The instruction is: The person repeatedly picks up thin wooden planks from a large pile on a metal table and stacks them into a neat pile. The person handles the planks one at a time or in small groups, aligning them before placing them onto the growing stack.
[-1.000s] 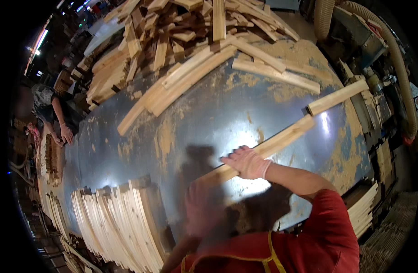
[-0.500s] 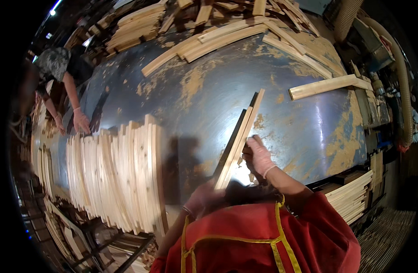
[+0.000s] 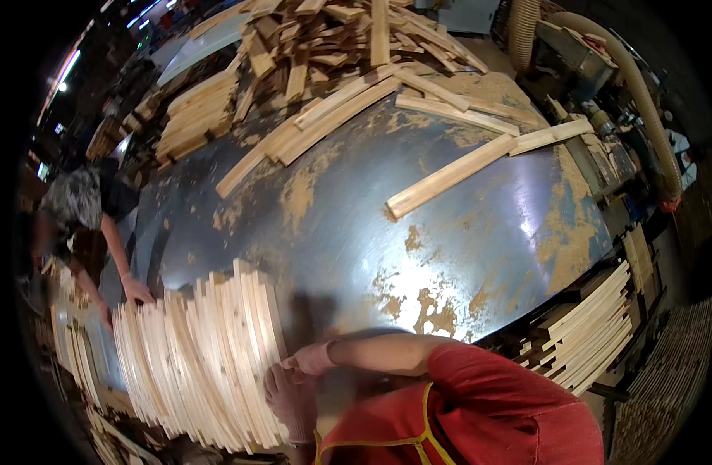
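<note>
A row of pale wooden strips (image 3: 209, 349) stands side by side at the left of the metal-topped table (image 3: 333, 209). My left hand (image 3: 292, 407), in a thin glove, rests against the right end of this row, with its bent fingers on the outermost strip. Just above it, my right hand (image 3: 313, 360), also gloved, reaches across from the right. Its fingers are drawn together, touching or nearly touching my left fingers beside the same strip. Whatever lies between those right fingertips is hidden.
Across the table a person's gloved hand (image 3: 137, 291) is at the row's far left corner. Loose boards (image 3: 453, 177) lie toward the back, before a heap of offcuts (image 3: 325, 46). Stacked strips (image 3: 592, 333) sit below the right edge. A ribbed hose (image 3: 650, 85) curves at right.
Both hands have moved left from the middle of the table to the row's right end. The strips I held there are now away from that spot. The whole view has shifted.
</note>
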A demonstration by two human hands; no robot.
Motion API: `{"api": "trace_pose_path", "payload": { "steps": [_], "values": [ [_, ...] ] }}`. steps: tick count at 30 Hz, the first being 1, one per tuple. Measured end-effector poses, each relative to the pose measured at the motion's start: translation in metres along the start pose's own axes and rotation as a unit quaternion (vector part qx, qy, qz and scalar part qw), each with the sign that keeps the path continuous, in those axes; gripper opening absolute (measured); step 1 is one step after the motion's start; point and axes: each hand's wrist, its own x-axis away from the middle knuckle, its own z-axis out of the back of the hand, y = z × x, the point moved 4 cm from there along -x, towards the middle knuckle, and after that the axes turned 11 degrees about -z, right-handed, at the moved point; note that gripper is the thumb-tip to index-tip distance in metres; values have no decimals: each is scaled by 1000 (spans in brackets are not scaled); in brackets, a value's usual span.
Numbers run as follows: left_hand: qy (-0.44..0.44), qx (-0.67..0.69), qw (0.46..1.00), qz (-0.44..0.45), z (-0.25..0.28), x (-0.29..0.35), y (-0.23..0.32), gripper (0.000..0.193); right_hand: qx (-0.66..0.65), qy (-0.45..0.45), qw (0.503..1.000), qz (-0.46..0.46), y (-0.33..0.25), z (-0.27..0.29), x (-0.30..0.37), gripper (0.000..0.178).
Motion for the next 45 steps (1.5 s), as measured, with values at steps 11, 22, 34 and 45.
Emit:
{"api": "trace_pose_path", "payload": {
  "steps": [11, 22, 34, 45],
  "values": [
    [-135, -29, 952, -272, -89, -114, 167, 95, 356, 355, 781, -371, 285, 326, 300, 44],
    [-230, -56, 912, -335, -160, -269, 306, 84, 272, 488, 769, -310, 369, 413, 471, 68],
    [-73, -88, 988, -100, -69, -560, 286, 63, -40, 227, 878, -419, 394, 389, 479, 113],
    [-66, -281, 923, -255, -64, -675, 358, 25, 140, 471, 625, -607, 458, 570, 495, 66]
  ]
}}
